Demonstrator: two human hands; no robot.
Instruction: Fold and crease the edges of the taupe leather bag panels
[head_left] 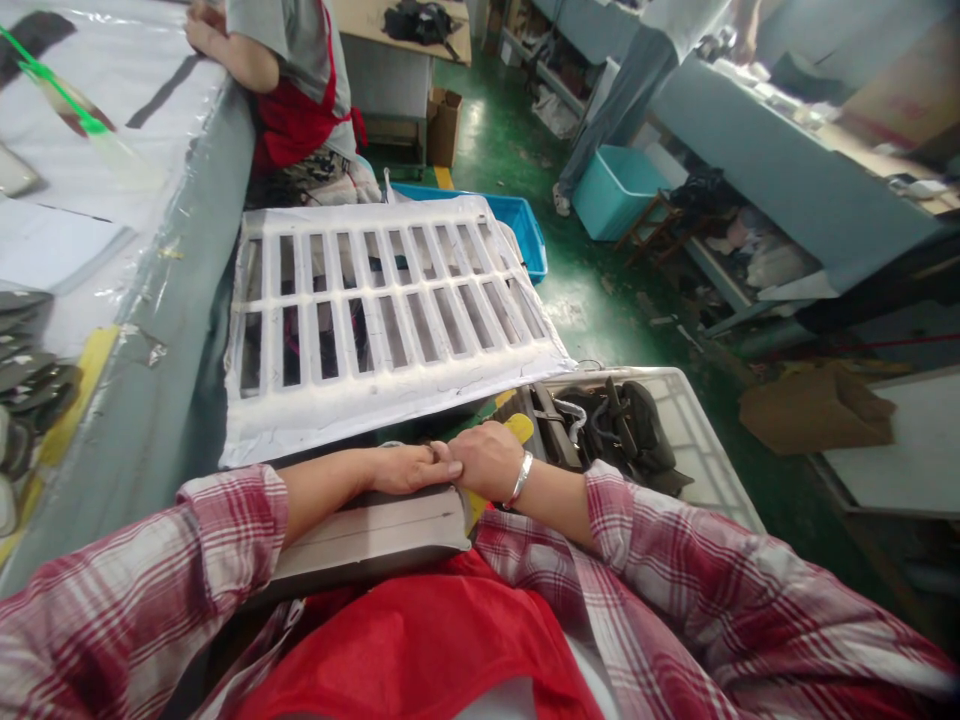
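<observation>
My left hand [409,468] lies along the dark top of a long pale-sided block [375,532] across my lap. Its fingers are bent together, their tips against my right hand; anything between them is hidden. My right hand [487,458], with a silver bracelet at the wrist, is closed around a flat yellow strip-like piece [519,428]. One rounded end of it sticks out beyond the fist, and more yellow shows below, beside the block's end. Just ahead stands a white slatted rack [397,375], its top covered in cloth.
At right, a pale crate [694,410] holds dark bags [637,430]. A plastic-covered table [169,255] runs along the left, with dark pieces [34,375] on it. A seated co-worker [300,90] is beyond. Blue [529,235] and turquoise [615,190] tubs stand on the green floor.
</observation>
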